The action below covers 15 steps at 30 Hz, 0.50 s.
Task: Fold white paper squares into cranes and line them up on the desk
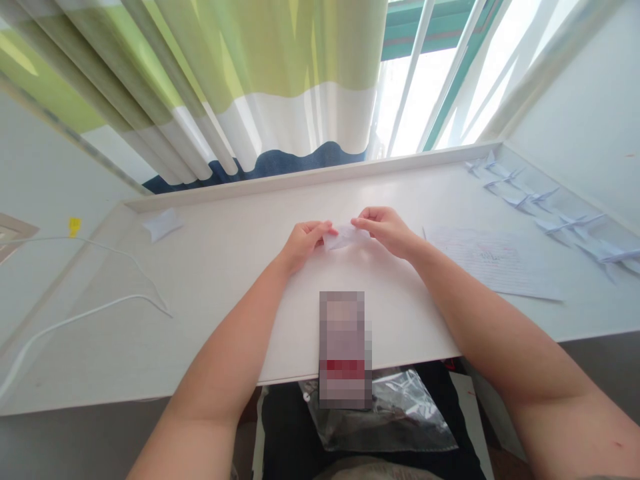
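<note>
A small piece of folded white paper (342, 239) is stretched between my two hands, just above the middle of the white desk (240, 267). My left hand (306, 244) pinches its left end between thumb and fingers. At the other end, my right hand (383, 228) grips the paper's upper right part. The exact folds are too bright to make out. To the right of my right hand lie lined sheets (493, 263) with faint printing in the middle.
Several folded paper pieces (523, 197) line the desk's right side. Another folded paper (163, 225) lies at the far left, near a white cable (95, 307). A pixelated phone-like rectangle (344, 333) overlaps the front edge. Clear plastic (400, 413) covers my lap. Curtains (310, 73) hang behind.
</note>
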### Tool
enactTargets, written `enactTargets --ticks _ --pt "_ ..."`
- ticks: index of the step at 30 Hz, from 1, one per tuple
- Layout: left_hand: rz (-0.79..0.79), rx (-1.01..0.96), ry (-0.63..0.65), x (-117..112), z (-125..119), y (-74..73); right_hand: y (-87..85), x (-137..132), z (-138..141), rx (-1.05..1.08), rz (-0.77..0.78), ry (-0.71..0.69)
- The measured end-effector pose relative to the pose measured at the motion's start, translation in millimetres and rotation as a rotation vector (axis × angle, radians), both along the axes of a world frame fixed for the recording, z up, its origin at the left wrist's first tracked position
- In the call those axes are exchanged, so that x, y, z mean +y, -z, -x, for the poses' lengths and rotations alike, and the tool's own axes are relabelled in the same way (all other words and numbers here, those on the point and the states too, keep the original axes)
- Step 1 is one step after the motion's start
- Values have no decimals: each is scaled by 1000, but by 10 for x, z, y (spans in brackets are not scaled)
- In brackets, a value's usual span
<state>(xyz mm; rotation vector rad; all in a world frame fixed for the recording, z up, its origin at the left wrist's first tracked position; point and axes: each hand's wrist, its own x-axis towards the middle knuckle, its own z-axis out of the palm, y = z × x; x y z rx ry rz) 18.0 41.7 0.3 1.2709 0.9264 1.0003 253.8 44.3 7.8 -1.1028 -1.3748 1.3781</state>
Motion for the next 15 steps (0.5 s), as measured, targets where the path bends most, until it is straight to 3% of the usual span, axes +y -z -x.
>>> enactTargets --ticks 3,8,15 --pt "-48 90 -62 -37 -41 22 2 -39 29 -56 -23 -18" --pt "-88 177 33 -52 -49 28 -49 -97 71 -212 -87 -79" --pt "-138 237 38 -32 14 -4 -38 -42 -28 -364 -54 -149"
